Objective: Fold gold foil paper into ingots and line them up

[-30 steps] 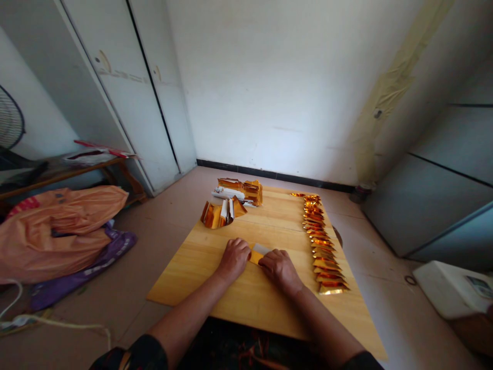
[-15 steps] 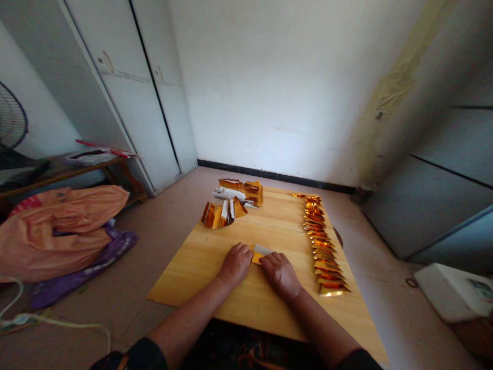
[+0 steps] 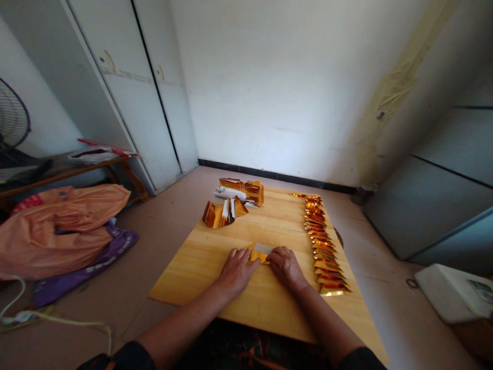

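Observation:
A small sheet of gold foil paper (image 3: 263, 248), partly folded and showing a pale inner side, lies on the wooden board (image 3: 215, 246). At its left edge, my left hand (image 3: 235, 271) pinches it, thumb reaching in along the near side. My right hand (image 3: 285, 266) grips the right end with curled fingers. Both fingertips are partly hidden. Folded gold paper pieces (image 3: 325, 246) stand in a long row on the right of the board. Toward the far left lie loose curved gold sheets (image 3: 215, 215) and another stack of gold paper (image 3: 254, 192) beside a white roll (image 3: 230, 193).
Bags, one orange (image 3: 57, 221) and one purple (image 3: 87, 267), lie on the floor at left, near a pale cable (image 3: 73, 321). A low wooden bench (image 3: 129, 177) and fan (image 3: 13, 115) stand beyond. A white box (image 3: 449, 293) sits at right.
My right hand has shifted slightly right along the gold paper. My left hand has drawn a little nearer to me, its thumb now stretched along the paper's near edge.

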Demonstrator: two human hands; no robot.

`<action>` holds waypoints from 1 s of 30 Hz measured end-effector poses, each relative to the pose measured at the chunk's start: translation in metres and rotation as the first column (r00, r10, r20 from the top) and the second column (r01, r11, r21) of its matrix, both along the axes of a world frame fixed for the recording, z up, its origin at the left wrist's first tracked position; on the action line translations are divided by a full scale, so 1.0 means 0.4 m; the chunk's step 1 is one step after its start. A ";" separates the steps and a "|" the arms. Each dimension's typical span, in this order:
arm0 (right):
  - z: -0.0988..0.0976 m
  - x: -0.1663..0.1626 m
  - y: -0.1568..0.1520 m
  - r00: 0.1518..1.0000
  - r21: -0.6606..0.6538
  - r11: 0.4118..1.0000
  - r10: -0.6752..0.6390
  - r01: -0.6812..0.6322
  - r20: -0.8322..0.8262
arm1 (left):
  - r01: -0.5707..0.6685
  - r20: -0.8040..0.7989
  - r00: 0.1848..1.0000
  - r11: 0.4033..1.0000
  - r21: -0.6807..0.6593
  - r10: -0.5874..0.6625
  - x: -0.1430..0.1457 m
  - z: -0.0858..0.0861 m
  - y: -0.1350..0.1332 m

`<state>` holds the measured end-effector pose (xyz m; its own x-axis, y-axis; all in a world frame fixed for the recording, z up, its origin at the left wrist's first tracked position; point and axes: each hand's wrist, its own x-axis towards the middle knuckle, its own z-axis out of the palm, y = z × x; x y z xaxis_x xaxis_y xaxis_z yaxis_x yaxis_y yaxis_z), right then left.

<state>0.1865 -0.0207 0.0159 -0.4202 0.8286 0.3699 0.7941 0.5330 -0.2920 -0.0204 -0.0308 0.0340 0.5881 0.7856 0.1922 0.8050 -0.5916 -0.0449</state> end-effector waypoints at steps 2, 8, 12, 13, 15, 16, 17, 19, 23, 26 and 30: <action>0.002 0.004 0.001 1.000 0.005 1.000 0.024 -0.024 0.010 | 0.001 -0.004 1.000 1.000 -0.008 -0.001 0.000 0.007 -0.003; -0.008 0.013 0.007 0.995 0.088 0.993 0.077 -0.082 0.061 | 0.010 -0.003 1.000 1.000 -0.014 -0.010 -0.002 0.004 -0.002; -0.002 0.008 0.014 1.000 -0.015 1.000 0.002 -0.002 -0.023 | 0.006 -0.003 1.000 1.000 -0.019 -0.006 -0.003 -0.001 0.000; 0.001 0.008 0.015 0.999 -0.041 0.999 -0.013 0.011 -0.039 | 0.005 -0.008 1.000 1.000 -0.021 -0.005 -0.003 -0.002 0.001; 0.009 0.009 0.015 0.999 -0.068 0.998 -0.007 0.004 -0.044 | 0.003 -0.021 1.000 1.000 -0.019 -0.003 -0.002 -0.004 0.002; 0.013 0.012 0.013 0.999 -0.075 0.997 0.012 -0.015 -0.038 | 0.001 -0.025 1.000 1.000 -0.015 -0.001 -0.002 -0.006 0.003; 0.016 0.015 0.012 0.999 -0.080 0.996 0.035 -0.038 -0.035 | 0.000 -0.026 1.000 1.000 -0.011 0.000 -0.001 -0.009 0.004; 0.021 0.024 0.007 0.996 -0.092 0.993 0.077 -0.081 -0.038 | -0.009 -0.015 1.000 1.000 0.006 0.009 0.002 -0.016 0.006; 0.019 0.030 -0.001 0.996 -0.086 0.992 0.090 -0.090 -0.001 | -0.037 0.029 0.999 0.998 0.041 0.036 0.010 -0.025 0.011; 0.010 0.023 -0.001 0.993 -0.026 0.996 0.085 -0.083 0.080 | -0.045 0.051 0.998 0.998 0.043 0.042 0.015 -0.023 0.013; 0.003 0.012 -0.002 0.986 0.071 0.993 0.083 -0.094 0.146 | -0.039 0.069 0.997 0.999 0.027 0.037 0.014 -0.016 0.010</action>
<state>0.1914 -0.0214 0.0170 -0.5433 0.7573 0.3625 0.7734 0.6194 -0.1347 -0.0149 -0.0268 0.0275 0.5425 0.8010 0.2532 0.8287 -0.5596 -0.0053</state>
